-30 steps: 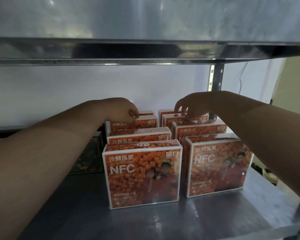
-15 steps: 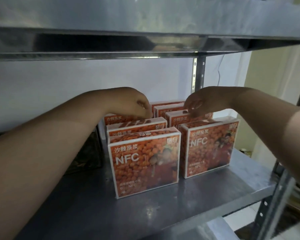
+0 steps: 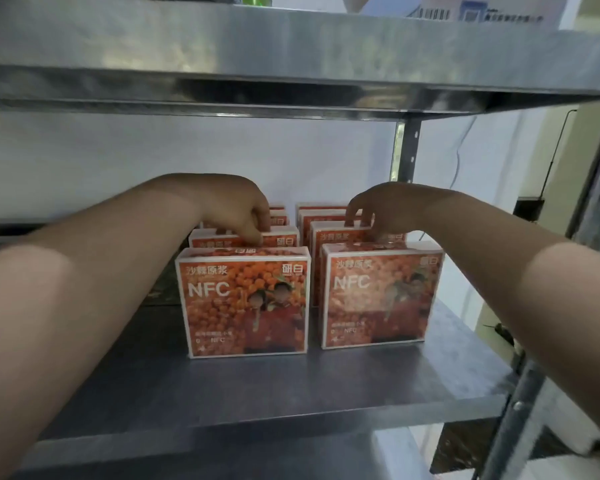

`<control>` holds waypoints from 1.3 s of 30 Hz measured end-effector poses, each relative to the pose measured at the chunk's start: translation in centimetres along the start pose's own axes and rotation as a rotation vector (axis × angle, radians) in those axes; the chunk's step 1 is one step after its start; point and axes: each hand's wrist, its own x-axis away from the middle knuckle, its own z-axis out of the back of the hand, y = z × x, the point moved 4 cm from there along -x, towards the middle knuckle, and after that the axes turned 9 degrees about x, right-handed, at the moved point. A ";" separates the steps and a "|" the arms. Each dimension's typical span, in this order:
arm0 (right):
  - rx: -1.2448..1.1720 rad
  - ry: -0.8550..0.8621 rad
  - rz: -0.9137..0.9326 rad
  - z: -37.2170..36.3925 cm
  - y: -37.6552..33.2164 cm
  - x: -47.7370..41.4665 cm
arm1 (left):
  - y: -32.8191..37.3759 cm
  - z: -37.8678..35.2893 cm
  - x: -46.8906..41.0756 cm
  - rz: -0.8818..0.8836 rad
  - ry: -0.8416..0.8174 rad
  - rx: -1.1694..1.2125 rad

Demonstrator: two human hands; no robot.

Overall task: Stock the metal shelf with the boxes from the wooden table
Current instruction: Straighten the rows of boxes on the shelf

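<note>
Two rows of orange "NFC" boxes stand upright on the metal shelf (image 3: 257,393), several deep. The front left box (image 3: 246,303) and front right box (image 3: 378,296) face me. My left hand (image 3: 236,209) reaches in over the left row, and its thumb and curled fingers pinch the top edge of the second left box (image 3: 281,239). My right hand (image 3: 385,209) hangs over the right row, its fingertips and thumb pinching the top of the second right box (image 3: 329,235). The boxes further back are mostly hidden by my hands.
The upper shelf (image 3: 291,57) hangs low above my hands. A perforated rear post (image 3: 407,150) stands behind the right row and a front post (image 3: 520,410) at the right edge. A white wall backs the shelf. Bare shelf surface lies in front of the boxes.
Both hands have come forward from the boxes deeper in the rows to the second box of each row. My view has pulled back and lifted.
</note>
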 end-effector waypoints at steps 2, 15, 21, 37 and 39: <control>0.024 0.027 0.016 -0.1 -0.1 -0.2 | 0.1 -0.3 0.2 0.042 0.040 -0.028; 0.112 0.098 0.012 -0.5 -0.9 -0.1 | -0.8 -1.0 0.0 0.036 0.098 -0.082; 0.155 0.106 -0.012 -0.7 -1.1 -0.3 | -0.9 -1.2 -0.6 -0.008 0.116 -0.103; 0.108 0.106 -0.060 -1.0 -1.2 -0.4 | -1.8 -1.3 -1.2 -0.034 0.081 -0.108; 0.102 0.101 -0.062 -1.0 -1.1 -0.4 | -1.7 -1.3 -1.1 -0.034 0.090 -0.110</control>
